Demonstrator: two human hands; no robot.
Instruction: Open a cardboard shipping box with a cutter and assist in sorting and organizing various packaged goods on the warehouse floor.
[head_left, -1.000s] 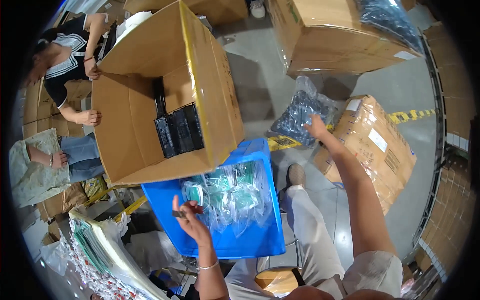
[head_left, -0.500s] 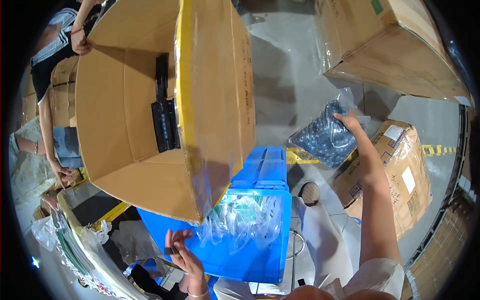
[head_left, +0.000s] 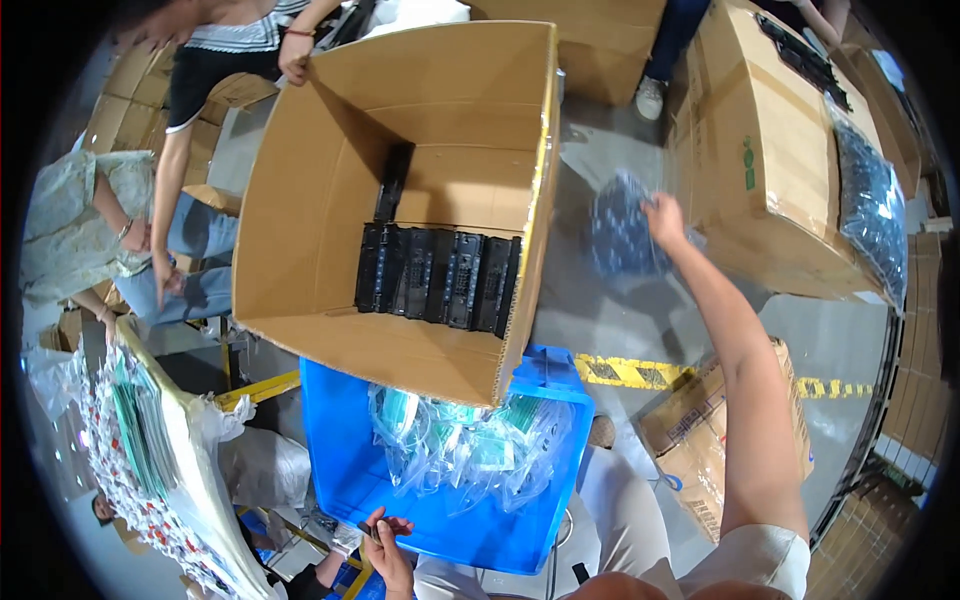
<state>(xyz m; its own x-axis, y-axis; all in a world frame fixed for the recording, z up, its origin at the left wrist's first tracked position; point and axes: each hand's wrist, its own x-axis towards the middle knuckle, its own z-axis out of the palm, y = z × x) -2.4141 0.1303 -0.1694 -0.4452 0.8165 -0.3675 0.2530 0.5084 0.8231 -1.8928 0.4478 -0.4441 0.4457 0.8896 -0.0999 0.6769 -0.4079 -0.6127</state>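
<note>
In my outstretched right hand (head_left: 665,220) is a clear plastic bag (head_left: 625,228) of small dark pieces, blurred by motion. It hangs just right of a large open cardboard box (head_left: 300,220). On the box's bottom lie several long black slotted plastic parts (head_left: 440,278). My left hand (head_left: 390,555) is low, by the near edge of a blue plastic bin (head_left: 340,440). Its fingers are curled around a small dark object (head_left: 369,529) whose kind I cannot make out. Clear plastic bags with green-and-white contents (head_left: 470,445) fill part of the bin.
Another person's hand (head_left: 295,57) grips the box's far left corner. A big closed carton (head_left: 740,130) at right carries black parts and another filled bag (head_left: 870,210). A taped carton (head_left: 690,440) lies near my right arm. A stuffed white sack (head_left: 180,470) stands at lower left.
My right hand has swung the bag leftward, toward the open box. The view has shifted, so more of the box's inside and its black parts show. My left hand stays near the bin.
</note>
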